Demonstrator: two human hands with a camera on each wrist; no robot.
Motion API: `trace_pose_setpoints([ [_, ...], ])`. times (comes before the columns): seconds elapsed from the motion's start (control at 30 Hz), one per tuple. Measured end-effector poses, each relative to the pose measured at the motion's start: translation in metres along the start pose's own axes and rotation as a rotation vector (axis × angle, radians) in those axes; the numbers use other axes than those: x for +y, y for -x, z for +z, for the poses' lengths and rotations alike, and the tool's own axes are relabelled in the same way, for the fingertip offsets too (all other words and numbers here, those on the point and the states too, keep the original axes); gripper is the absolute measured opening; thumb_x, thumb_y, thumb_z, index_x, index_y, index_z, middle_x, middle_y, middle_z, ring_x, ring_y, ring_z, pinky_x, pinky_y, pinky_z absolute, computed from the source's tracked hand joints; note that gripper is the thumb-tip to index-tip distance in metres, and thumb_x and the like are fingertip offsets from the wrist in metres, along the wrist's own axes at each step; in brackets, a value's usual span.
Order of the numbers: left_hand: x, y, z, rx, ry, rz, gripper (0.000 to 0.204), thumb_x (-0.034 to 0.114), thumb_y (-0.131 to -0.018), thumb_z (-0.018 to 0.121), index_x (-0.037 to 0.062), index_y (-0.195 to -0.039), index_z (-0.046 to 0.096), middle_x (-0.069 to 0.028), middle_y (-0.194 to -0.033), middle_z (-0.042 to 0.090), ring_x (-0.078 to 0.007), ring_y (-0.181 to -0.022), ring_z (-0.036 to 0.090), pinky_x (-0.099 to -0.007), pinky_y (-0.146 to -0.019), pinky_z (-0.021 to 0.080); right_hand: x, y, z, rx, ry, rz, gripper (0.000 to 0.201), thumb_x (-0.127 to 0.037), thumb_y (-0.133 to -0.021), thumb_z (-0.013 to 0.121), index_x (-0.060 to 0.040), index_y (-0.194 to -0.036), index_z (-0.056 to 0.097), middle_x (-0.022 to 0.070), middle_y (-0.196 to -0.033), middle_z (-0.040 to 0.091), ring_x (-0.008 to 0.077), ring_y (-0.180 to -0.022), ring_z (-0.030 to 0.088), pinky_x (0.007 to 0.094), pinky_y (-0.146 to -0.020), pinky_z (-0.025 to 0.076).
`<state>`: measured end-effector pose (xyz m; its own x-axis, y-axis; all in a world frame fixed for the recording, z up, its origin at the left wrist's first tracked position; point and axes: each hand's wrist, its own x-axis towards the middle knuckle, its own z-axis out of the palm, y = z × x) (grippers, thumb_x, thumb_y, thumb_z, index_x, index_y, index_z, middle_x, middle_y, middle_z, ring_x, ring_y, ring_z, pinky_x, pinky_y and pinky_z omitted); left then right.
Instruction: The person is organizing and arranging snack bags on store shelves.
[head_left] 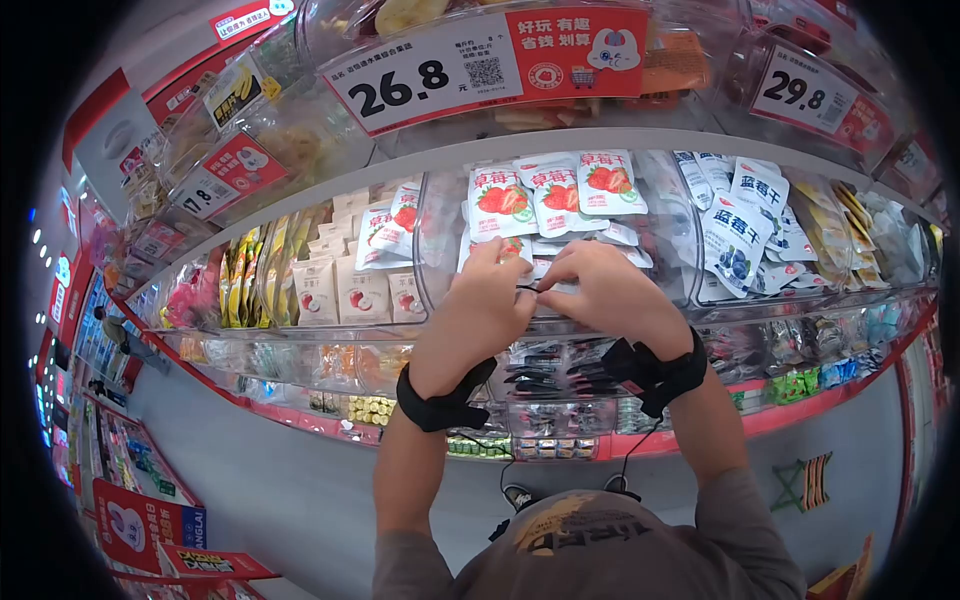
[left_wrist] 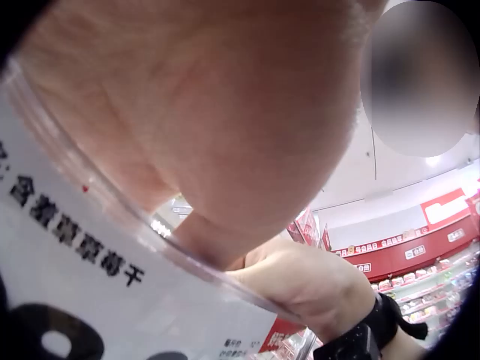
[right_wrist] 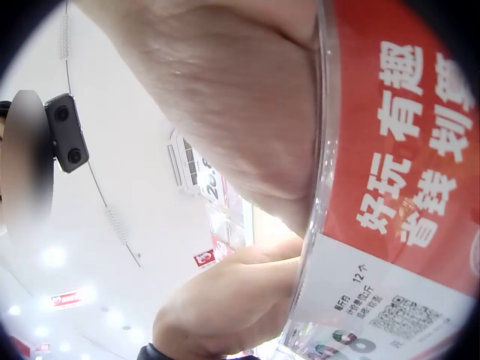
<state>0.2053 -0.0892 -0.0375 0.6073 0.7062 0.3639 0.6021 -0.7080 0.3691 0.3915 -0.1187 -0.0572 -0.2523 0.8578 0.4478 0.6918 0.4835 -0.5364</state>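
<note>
Okay, right hand (head_left: 607, 290) pinches thin black strip (head_left: 527, 288), center of frame, near strawberry packets (head_left: 505, 203); left hand (head_left: 484, 302) just beside, can't tell its grip. Loose pinch could drop strip among packets.

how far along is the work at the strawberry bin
Partway, apparently. The strawberry packets at the back already face out. The right hand pinches a thin dark strip, the left hand close beside it. Dealing with that strip seems left; what it's for, I can't tell.
</note>
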Motion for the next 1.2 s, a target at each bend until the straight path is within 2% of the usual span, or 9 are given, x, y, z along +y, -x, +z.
trace_pose_setpoints([
  [0.1, -0.011, 0.0, -0.005, -0.007, 0.108, 0.019, 0.026, 0.002, -0.08, 0.054, 0.001, -0.104, 0.063, -0.023, -0.127, 0.053, -0.0377, -0.121, 0.048, -0.041, -0.1, 0.04, -0.006, 0.002, -0.005, -0.021, 0.041, 0.04, 0.028, -0.028, -0.075, 0.071, -0.0034, -0.087, 0.072, 0.0137, -0.082, 0.064, 0.0286, -0.081, 0.058, 0.0388, -0.075, 0.045],
  [0.2, -0.019, 0.002, -0.005, 0.063, 0.178, 0.032, 0.027, -0.003, -0.08, 0.051, 0.0013, -0.104, 0.063, -0.0219, -0.128, 0.053, -0.0368, -0.121, 0.05, -0.0392, -0.1, 0.04, -0.013, -0.005, -0.012, -0.197, -0.049, 0.259, 0.028, -0.03, -0.072, 0.074, -0.0047, -0.085, 0.072, 0.012, -0.076, 0.063, 0.0268, -0.076, 0.057, 0.0367, -0.075, 0.044],
  [0.3, -0.012, 0.006, -0.004, 0.144, 0.227, -0.005, 0.025, 0.0, -0.08, 0.054, 0.0022, -0.103, 0.064, -0.0208, -0.128, 0.054, -0.0349, -0.117, 0.054, -0.0375, -0.099, 0.041, -0.011, -0.006, -0.009, -0.171, -0.084, 0.251, 0.026, -0.023, -0.066, 0.079, -0.0018, -0.078, 0.069, 0.0147, -0.074, 0.063, 0.0304, -0.079, 0.062, 0.039, -0.073, 0.048],
  [0.33, -0.009, 0.007, -0.006, 0.143, 0.217, -0.006, 0.025, 0.001, -0.08, 0.055, 0.0027, -0.103, 0.065, -0.0192, -0.125, 0.056, -0.0328, -0.113, 0.056, -0.0367, -0.097, 0.042, -0.004, -0.002, -0.001, 0.0, 0.016, 0.053, 0.022, -0.018, -0.064, 0.079, -0.0024, -0.076, 0.067, 0.0136, -0.072, 0.064, 0.0295, -0.074, 0.064, 0.0395, -0.07, 0.05],
  [0.43, -0.001, 0.006, -0.015, 0.097, 0.221, -0.026, 0.023, 0.004, -0.08, 0.059, 0.0032, -0.102, 0.065, -0.0169, -0.115, 0.061, -0.0299, -0.104, 0.06, -0.0359, -0.089, 0.046, -0.004, -0.004, -0.002, -0.047, -0.023, 0.022, 0.02, -0.017, -0.066, 0.077, -0.0022, -0.074, 0.067, 0.0146, -0.073, 0.064, 0.0306, -0.075, 0.064, 0.041, -0.07, 0.049],
  [0.63, 0.0, 0.005, -0.017, -0.013, 0.25, -0.062, 0.026, 0.01, -0.078, 0.064, 0.0008, -0.103, 0.065, -0.0181, -0.101, 0.065, -0.0302, -0.094, 0.064, -0.037, -0.08, 0.049, -0.015, -0.002, -0.007, -0.067, -0.043, 0.113, 0.012, -0.013, -0.073, 0.068, -0.0018, -0.072, 0.064, 0.0157, -0.075, 0.062, 0.0339, -0.079, 0.061, 0.0425, -0.074, 0.047],
  [0.93, 0.0, -0.003, -0.017, -0.038, 0.196, -0.084, 0.043, 0.021, -0.072, 0.076, -0.0017, -0.106, 0.064, -0.0175, -0.102, 0.066, -0.0289, -0.093, 0.064, -0.0365, -0.081, 0.049, -0.016, 0.003, 0.003, 0.297, 0.219, -0.084, 0.011, -0.007, -0.079, 0.062, 0.0014, -0.083, 0.057, 0.017, -0.088, 0.057, 0.0345, -0.084, 0.057, 0.0445, -0.072, 0.044],
  [1.1, 0.016, -0.017, -0.036, -0.212, 0.043, -0.113, 0.049, 0.018, -0.068, 0.079, -0.0008, -0.11, 0.061, -0.0188, -0.097, 0.067, -0.0266, -0.087, 0.065, -0.0342, -0.079, 0.049, -0.022, 0.003, -0.002, 0.321, -0.033, 0.05, 0.009, -0.005, -0.085, 0.058, 0.0018, -0.087, 0.053, 0.0177, -0.091, 0.054, 0.0377, -0.078, 0.058, 0.0446, -0.067, 0.046],
  [1.2, 0.013, -0.019, -0.038, -0.193, -0.081, 0.011, 0.051, 0.017, -0.066, 0.08, -0.0004, -0.109, 0.06, -0.0199, -0.097, 0.066, -0.0299, -0.088, 0.065, -0.035, -0.078, 0.049, -0.022, 0.004, -0.003, 0.345, -0.07, 0.039, 0.009, -0.006, -0.087, 0.057, 0.0007, -0.087, 0.051, 0.0176, -0.091, 0.054, 0.039, -0.075, 0.058, 0.0451, -0.064, 0.045],
])
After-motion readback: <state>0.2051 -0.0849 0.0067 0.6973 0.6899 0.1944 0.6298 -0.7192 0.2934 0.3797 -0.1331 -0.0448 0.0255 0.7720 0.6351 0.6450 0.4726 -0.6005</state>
